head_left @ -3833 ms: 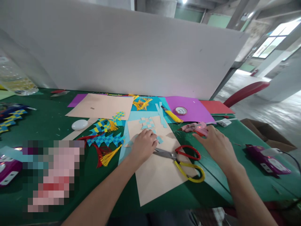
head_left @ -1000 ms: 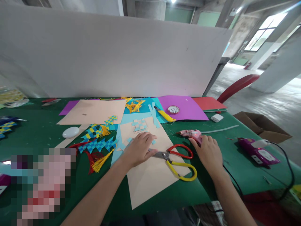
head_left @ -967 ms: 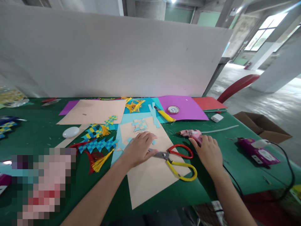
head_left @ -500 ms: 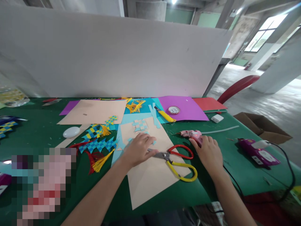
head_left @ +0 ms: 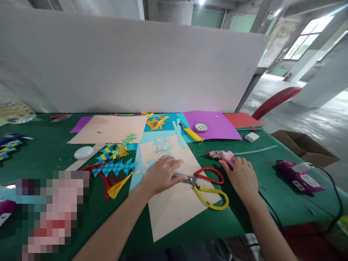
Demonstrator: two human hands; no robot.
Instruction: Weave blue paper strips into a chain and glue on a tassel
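My left hand (head_left: 163,175) rests palm down over the peach paper sheet (head_left: 174,214), its thumb apart from the fingers and lying across the scissors' blades. The scissors (head_left: 192,180), with one red and one yellow handle, lie partly spread on that sheet. Just beyond my left fingers are light blue paper scraps and a small woven blue-and-peach paper piece (head_left: 162,144). At the right, my right hand (head_left: 243,178) has its fingers around the handle of a pink hot glue gun (head_left: 221,155), which lies on its side with its nozzle to the left.
Woven paper fish (head_left: 114,167) with tassels lie left, near a white oval object (head_left: 83,152). Toward the back are a yellow utility knife (head_left: 191,133), purple card (head_left: 217,128) and a small dish (head_left: 201,127). A purple box-shaped object (head_left: 299,177) with a cable stands right.
My left hand has shifted slightly to the right and nearer to me over the paper. My right hand, the glue gun and the scissors look the same.
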